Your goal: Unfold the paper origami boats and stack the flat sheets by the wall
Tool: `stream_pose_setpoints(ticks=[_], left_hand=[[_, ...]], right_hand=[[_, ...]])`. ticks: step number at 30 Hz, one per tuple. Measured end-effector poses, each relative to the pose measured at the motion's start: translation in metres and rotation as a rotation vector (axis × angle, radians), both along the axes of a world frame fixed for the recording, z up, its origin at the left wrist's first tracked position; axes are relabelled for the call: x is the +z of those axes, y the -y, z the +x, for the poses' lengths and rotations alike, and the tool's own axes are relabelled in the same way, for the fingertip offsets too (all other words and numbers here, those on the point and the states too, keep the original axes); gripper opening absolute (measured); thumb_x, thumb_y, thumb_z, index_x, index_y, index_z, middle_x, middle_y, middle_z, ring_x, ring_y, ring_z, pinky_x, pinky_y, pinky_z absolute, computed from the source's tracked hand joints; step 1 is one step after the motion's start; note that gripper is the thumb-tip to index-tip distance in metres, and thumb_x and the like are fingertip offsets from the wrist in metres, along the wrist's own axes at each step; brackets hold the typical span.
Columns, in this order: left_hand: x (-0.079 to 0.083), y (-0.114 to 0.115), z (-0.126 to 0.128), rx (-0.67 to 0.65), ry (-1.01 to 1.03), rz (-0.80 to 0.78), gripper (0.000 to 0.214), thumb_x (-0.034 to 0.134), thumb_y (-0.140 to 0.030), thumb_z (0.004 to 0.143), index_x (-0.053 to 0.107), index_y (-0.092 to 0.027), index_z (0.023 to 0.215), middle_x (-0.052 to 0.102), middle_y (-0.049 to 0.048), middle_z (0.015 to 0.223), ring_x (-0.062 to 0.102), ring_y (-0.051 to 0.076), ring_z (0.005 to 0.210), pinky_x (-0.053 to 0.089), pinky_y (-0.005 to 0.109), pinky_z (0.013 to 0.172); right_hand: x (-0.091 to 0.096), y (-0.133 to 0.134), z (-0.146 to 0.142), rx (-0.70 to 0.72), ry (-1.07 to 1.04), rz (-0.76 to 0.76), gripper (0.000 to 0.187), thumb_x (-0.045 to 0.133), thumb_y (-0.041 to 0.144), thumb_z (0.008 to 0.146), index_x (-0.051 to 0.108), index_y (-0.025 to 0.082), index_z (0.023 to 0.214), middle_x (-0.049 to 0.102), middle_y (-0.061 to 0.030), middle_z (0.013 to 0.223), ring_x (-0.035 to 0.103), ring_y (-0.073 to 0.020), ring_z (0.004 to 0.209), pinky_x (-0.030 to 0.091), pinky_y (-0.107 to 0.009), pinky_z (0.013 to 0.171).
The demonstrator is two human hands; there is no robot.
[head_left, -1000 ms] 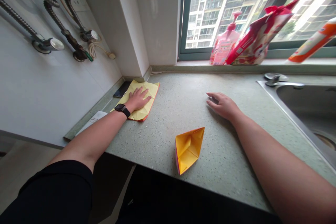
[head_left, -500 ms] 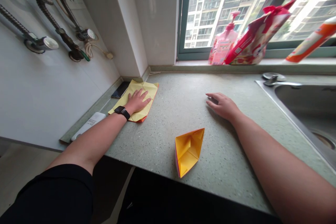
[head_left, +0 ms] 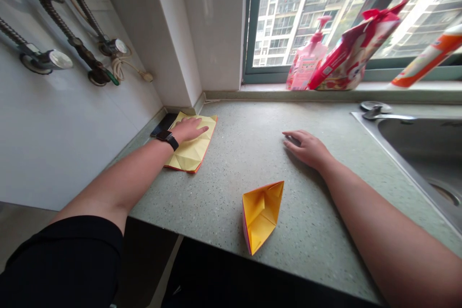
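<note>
My left hand [head_left: 188, 129] lies flat, fingers stretched, on the far end of a stack of yellow paper sheets [head_left: 191, 153] in the counter's back left corner. A black watch sits on that wrist. My right hand [head_left: 306, 147] rests palm down on the green speckled counter [head_left: 234, 154], fingers loosely spread, holding nothing. A folded yellow paper boat [head_left: 262, 213] stands near the counter's front edge, between my two arms and apart from both hands.
A dark phone [head_left: 161, 125] lies by the wall beside the paper. A steel sink [head_left: 422, 149] with a tap [head_left: 382, 114] fills the right. On the window sill stand a pink pump bottle [head_left: 306, 65], a red bag [head_left: 353, 53] and an orange bottle [head_left: 426, 60]. Hoses hang on the left wall.
My left hand has slid farther along the paper stack toward the wall. The view has shifted slightly; my right hand and the paper boat stay where they were.
</note>
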State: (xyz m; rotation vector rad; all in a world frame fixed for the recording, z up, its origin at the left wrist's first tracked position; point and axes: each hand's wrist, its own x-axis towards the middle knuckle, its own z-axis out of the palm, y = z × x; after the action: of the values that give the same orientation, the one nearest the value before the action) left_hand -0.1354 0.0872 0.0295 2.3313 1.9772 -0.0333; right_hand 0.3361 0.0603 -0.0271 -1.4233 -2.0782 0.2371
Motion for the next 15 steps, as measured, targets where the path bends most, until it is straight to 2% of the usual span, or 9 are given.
stream_pose_setpoints(ticks=[5, 11, 15], left_hand=[[-0.010, 0.007, 0.014, 0.069, -0.076, 0.018, 0.086, 0.028, -0.073, 0.109, 0.032, -0.020, 0.176, 0.029, 0.0168, 0.183, 0.026, 0.041, 0.168, 0.020, 0.063, 0.134], [-0.021, 0.015, 0.012, 0.074, -0.036, 0.005, 0.082, 0.026, -0.069, 0.110, 0.030, -0.021, 0.177, 0.022, 0.0131, 0.186, 0.020, 0.037, 0.171, 0.018, 0.063, 0.136], [-0.025, 0.018, 0.013, 0.101, -0.019, -0.004, 0.082, 0.023, -0.071, 0.109, 0.028, -0.027, 0.178, 0.018, 0.0095, 0.187, 0.016, 0.038, 0.172, 0.011, 0.073, 0.134]], right_hand=[[0.001, 0.000, 0.000, 0.003, 0.007, -0.009, 0.042, 0.059, 0.044, 0.096, 0.081, 0.024, 0.125, 0.079, -0.0146, 0.128, 0.074, -0.0354, 0.121, 0.056, -0.055, 0.111], [0.000, 0.001, 0.001, 0.001, 0.007, -0.007, 0.042, 0.058, 0.046, 0.096, 0.081, 0.026, 0.124, 0.080, -0.0132, 0.127, 0.073, -0.0355, 0.122, 0.056, -0.056, 0.111], [0.002, 0.003, 0.000, -0.003, 0.008, -0.011, 0.044, 0.057, 0.048, 0.096, 0.081, 0.024, 0.125, 0.080, -0.0141, 0.127, 0.073, -0.0353, 0.122, 0.056, -0.056, 0.111]])
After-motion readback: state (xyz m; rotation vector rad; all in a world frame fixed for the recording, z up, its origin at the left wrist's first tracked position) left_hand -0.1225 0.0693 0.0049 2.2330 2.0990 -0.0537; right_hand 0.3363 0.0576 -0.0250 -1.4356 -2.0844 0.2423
